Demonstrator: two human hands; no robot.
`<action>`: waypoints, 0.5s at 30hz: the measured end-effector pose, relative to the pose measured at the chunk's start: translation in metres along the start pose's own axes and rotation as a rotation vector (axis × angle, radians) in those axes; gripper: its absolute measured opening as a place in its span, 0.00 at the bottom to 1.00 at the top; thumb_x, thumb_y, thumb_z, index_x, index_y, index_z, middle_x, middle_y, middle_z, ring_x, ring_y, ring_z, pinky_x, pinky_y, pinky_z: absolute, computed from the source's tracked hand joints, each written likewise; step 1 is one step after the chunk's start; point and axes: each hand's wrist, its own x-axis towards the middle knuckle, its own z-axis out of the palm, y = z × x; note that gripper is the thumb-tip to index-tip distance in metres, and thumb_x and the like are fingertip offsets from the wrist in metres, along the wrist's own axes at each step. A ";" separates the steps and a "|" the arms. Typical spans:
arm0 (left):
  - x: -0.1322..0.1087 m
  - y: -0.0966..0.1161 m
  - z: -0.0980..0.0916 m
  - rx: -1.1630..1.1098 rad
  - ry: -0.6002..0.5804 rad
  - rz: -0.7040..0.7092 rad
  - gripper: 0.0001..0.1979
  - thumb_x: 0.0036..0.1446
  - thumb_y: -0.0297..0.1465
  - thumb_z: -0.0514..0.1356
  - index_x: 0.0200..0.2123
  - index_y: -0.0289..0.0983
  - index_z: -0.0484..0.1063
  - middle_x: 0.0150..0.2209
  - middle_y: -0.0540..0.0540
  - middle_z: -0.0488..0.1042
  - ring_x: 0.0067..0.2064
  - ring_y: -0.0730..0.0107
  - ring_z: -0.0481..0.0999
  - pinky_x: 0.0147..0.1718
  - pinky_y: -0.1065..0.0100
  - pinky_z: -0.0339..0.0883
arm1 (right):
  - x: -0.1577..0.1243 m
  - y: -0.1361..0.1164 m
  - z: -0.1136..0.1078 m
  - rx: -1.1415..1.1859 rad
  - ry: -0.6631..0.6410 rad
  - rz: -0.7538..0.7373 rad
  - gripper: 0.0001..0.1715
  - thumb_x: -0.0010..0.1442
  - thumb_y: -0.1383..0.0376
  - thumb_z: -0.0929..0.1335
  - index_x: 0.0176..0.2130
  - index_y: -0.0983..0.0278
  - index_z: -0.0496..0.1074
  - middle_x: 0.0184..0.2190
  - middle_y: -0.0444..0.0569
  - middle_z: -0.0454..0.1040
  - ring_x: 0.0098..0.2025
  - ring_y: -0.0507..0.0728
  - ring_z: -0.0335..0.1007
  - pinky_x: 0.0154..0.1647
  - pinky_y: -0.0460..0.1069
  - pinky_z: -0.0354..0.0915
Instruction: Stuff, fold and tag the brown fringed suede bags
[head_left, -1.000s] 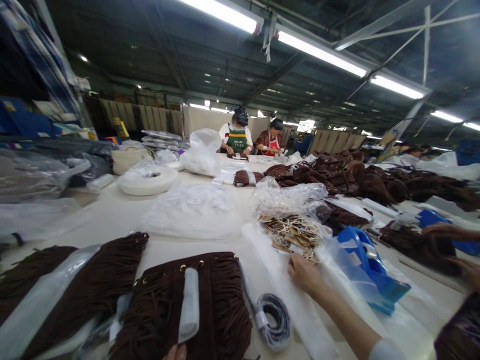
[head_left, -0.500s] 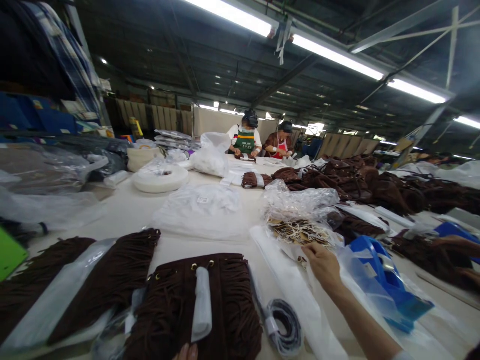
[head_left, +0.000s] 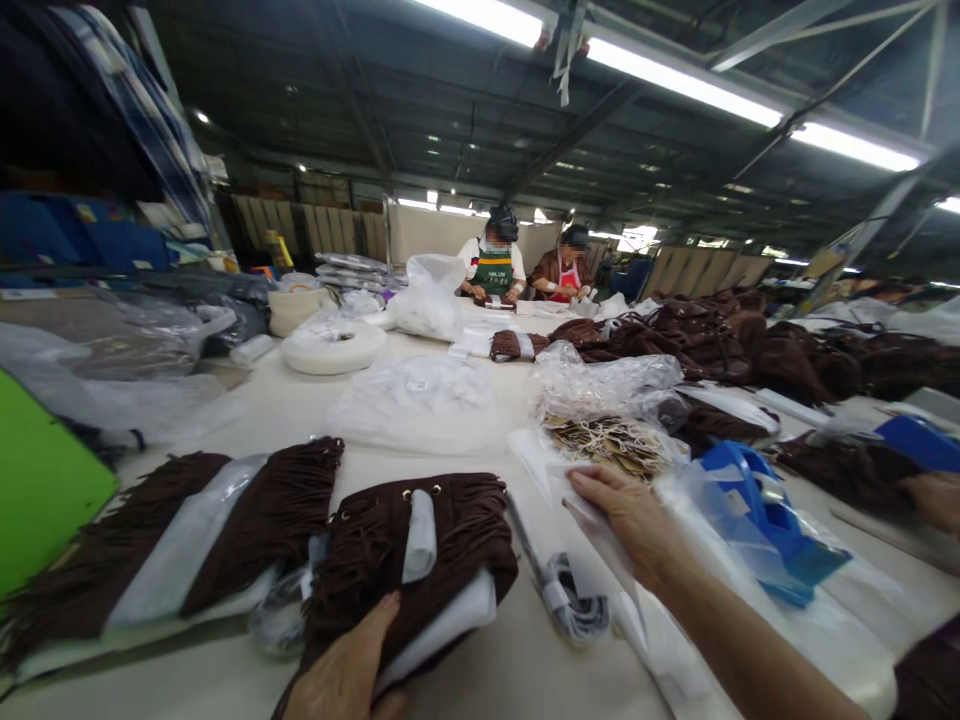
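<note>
A brown fringed bag (head_left: 457, 520) with metal eyelets and a white paper roll lies tilted at the lower middle. My left hand (head_left: 349, 665) grips its near edge, thumb on top, lifting it. My right hand (head_left: 622, 510) pinches a thin translucent white sheet (head_left: 581, 505) beside a pile of tan tags with white strings (head_left: 607, 445). Between the hands lies a dark coiled strap (head_left: 574, 600) with a white band. Left of the bag rests another brown fringed piece (head_left: 255, 520) wrapped with a white strip.
A blue tape dispenser (head_left: 772, 530) is on the right. Brown bags (head_left: 690, 335) are heaped behind it. A white roll (head_left: 334, 345) and plastic bags (head_left: 420, 400) lie farther back. A green panel (head_left: 49, 480) stands at left. Two people work across the table; another person's hand (head_left: 934, 500) is at right.
My left hand has come further into view and raised the bag's near edge. My right hand has moved slightly left with the translucent sheet. The view has shifted a little.
</note>
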 end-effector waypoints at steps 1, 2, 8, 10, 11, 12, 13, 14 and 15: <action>0.000 0.000 -0.002 -0.010 -0.018 -0.024 0.23 0.58 0.29 0.47 0.58 0.36 0.54 0.44 0.44 0.76 0.42 0.67 0.78 0.42 0.73 0.71 | 0.004 0.000 0.006 0.003 -0.009 -0.021 0.17 0.39 0.55 0.73 0.25 0.63 0.70 0.18 0.42 0.72 0.18 0.51 0.66 0.19 0.45 0.61; 0.000 0.000 -0.002 -0.018 -0.032 -0.035 0.23 0.58 0.29 0.48 0.58 0.37 0.54 0.45 0.44 0.76 0.42 0.67 0.77 0.42 0.72 0.71 | 0.010 -0.001 0.011 0.002 -0.014 -0.046 0.17 0.39 0.55 0.73 0.25 0.64 0.70 0.18 0.42 0.72 0.18 0.50 0.66 0.20 0.45 0.61; 0.000 -0.002 -0.001 -0.056 -0.036 0.003 0.22 0.58 0.30 0.50 0.56 0.36 0.56 0.44 0.43 0.76 0.41 0.68 0.78 0.41 0.74 0.71 | 0.057 -0.008 0.029 -0.043 0.031 -0.258 0.11 0.42 0.59 0.70 0.22 0.65 0.69 0.17 0.39 0.70 0.20 0.48 0.63 0.25 0.44 0.60; 0.000 -0.004 -0.003 -0.089 -0.049 -0.013 0.22 0.56 0.32 0.52 0.55 0.39 0.59 0.43 0.46 0.77 0.39 0.67 0.79 0.39 0.74 0.72 | 0.068 -0.014 0.036 -0.040 0.063 -0.329 0.09 0.44 0.61 0.69 0.22 0.65 0.68 0.17 0.38 0.69 0.21 0.47 0.63 0.25 0.44 0.59; 0.001 -0.003 -0.003 -0.104 -0.050 -0.048 0.21 0.55 0.32 0.52 0.54 0.40 0.60 0.43 0.47 0.77 0.38 0.67 0.79 0.38 0.74 0.72 | 0.071 -0.017 0.040 -0.031 0.072 -0.356 0.09 0.45 0.61 0.68 0.22 0.64 0.68 0.18 0.37 0.68 0.21 0.47 0.63 0.25 0.43 0.59; 0.001 -0.002 -0.004 -0.116 -0.044 -0.095 0.21 0.55 0.32 0.52 0.53 0.41 0.61 0.43 0.48 0.77 0.38 0.66 0.79 0.38 0.73 0.72 | 0.073 -0.022 0.045 -0.017 0.075 -0.377 0.09 0.46 0.61 0.68 0.22 0.64 0.67 0.18 0.37 0.68 0.21 0.47 0.63 0.25 0.43 0.60; 0.001 -0.001 -0.005 -0.125 -0.036 -0.143 0.20 0.54 0.32 0.52 0.52 0.41 0.62 0.42 0.48 0.77 0.38 0.66 0.79 0.37 0.72 0.73 | 0.074 -0.027 0.050 0.000 0.073 -0.394 0.09 0.47 0.61 0.67 0.23 0.64 0.67 0.18 0.36 0.67 0.20 0.47 0.64 0.24 0.43 0.60; 0.001 0.001 -0.006 -0.133 -0.024 -0.192 0.20 0.54 0.32 0.51 0.52 0.41 0.62 0.41 0.48 0.78 0.37 0.65 0.79 0.37 0.72 0.73 | 0.073 -0.032 0.055 0.019 0.066 -0.405 0.09 0.47 0.61 0.67 0.23 0.63 0.66 0.18 0.36 0.66 0.20 0.47 0.64 0.23 0.43 0.60; 0.002 0.003 -0.006 -0.139 -0.010 -0.240 0.20 0.54 0.32 0.51 0.51 0.41 0.63 0.39 0.49 0.78 0.36 0.65 0.79 0.36 0.71 0.73 | 0.072 -0.038 0.059 0.039 0.057 -0.414 0.09 0.47 0.61 0.67 0.23 0.63 0.66 0.18 0.35 0.66 0.19 0.47 0.64 0.22 0.43 0.60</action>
